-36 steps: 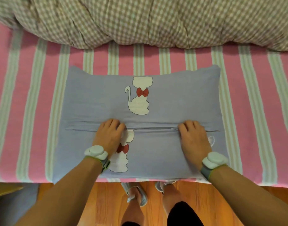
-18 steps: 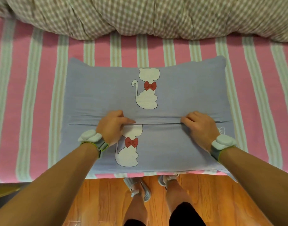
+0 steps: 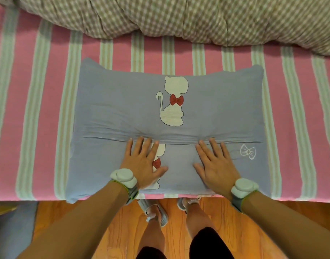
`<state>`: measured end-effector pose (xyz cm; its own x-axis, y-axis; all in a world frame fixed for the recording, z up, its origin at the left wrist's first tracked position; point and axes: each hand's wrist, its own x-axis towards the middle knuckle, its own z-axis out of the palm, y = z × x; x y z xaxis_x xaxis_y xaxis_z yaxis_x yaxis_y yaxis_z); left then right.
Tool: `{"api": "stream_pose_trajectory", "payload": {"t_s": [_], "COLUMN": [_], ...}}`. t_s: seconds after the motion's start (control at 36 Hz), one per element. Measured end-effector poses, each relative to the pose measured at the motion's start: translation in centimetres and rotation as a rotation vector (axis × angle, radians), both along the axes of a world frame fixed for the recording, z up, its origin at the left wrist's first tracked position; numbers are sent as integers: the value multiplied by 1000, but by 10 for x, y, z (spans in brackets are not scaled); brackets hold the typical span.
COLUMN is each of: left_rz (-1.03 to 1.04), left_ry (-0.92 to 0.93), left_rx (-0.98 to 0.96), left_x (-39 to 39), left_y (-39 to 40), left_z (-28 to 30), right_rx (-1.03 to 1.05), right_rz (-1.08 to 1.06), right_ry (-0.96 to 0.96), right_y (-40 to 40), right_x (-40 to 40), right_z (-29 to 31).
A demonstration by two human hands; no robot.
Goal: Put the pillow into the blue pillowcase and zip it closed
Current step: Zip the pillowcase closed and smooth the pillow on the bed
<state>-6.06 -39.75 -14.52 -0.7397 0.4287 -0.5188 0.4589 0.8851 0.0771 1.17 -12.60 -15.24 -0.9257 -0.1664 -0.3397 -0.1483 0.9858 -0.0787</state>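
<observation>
**A:** Where is the blue pillowcase point(image 3: 207, 113) right now?

**B:** It lies flat on the striped sheet point(image 3: 48, 109), long side toward you, its near edge just at the edge of the bed. It looks plump from corner to corner, so you can judge the pillow is already inside, though none of the pillow itself shows.

**A:** And the zip?

**B:** The seam point(image 3: 179, 142) runs across the middle, left to right. It looks drawn together along the length you can see; the slider is too small to pick out, so you cannot be sure it is run fully home.

**A:** Why are your hands there?

**B:** Your left hand point(image 3: 143, 165) rests palm down, fingers spread, tips touching the seam, partly over the lower cat print point(image 3: 159, 150). Your right hand point(image 3: 214, 165) is laid the same way, just right of centre. Neither grips anything; both are flat and open, pressing on the cloth. That placement suits smoothing the fabric toward the seam and settling the filling so the closure lies flat.

**A:** Anything crowding you?

**B:** The checked quilt point(image 3: 179, 17) is bunched at the far side, well apart from the case. The bow print point(image 3: 248, 151) lies beside your right hand, uncovered.
</observation>
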Motion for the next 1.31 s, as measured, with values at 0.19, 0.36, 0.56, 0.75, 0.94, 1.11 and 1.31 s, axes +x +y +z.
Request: {"api": "stream_pose_trajectory", "payload": {"t_s": [0.19,0.36,0.56,0.75,0.94,1.11,1.31], "left_rz": [-183,-124,811,2245,2392,2404,1972], "left_ry": [-94,-2,79,-424,-583,-492,-345], "left_rx": [-67,22,420,1141,1576,1735,1804], "left_x": [-3,23,102,93,79,64,-29], "left_y": [-23,-47,-54,-103,-97,-76,-87], "left_z": [-1,6,35,17,27,91,212], "right_rx": [10,3,-255,-1398,-1840,-1914,-1811], "right_rz": [-19,-135,-649,-2305,-2356,-2313,-1956], "right_ry": [-48,-34,10,-130,55,206,349], "right_y": [3,5,-31,-24,-11,-18,16], "right_x": [7,43,94,88,74,64,-21], "right_z": [2,9,27,25,25,79,214]}}
